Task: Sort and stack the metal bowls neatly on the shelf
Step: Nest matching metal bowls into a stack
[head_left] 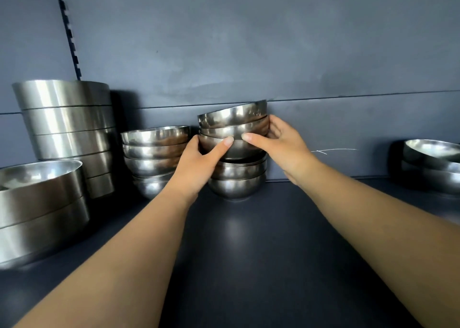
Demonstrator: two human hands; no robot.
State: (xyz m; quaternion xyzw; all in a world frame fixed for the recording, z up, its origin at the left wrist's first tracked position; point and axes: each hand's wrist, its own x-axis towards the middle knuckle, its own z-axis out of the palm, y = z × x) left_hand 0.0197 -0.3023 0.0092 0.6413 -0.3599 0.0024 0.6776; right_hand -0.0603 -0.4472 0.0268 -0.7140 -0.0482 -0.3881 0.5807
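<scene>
Tilted nested bowls (234, 126) gripped by left hand (199, 163) at 9 o'clock and right hand (281, 143) at 3 o'clock, above lower stack (236, 181) on shelf (249, 253).

Both hands on a nested set of three small round steel bowls (232, 126), tilted. Left hand (199, 163) grips its left side, right hand (281, 143) its right, thumbs across the front. Directly below the hands: two more small steel bowls (236, 181) stacked on the dark blue shelf (249, 253). Just left of left hand: stack of four similar bowls (154, 153). Further left: tall stack of straight-sided steel containers (69, 128), wide steel basins (39, 208). Well right of right hand: a few more steel bowls (433, 163).
</scene>
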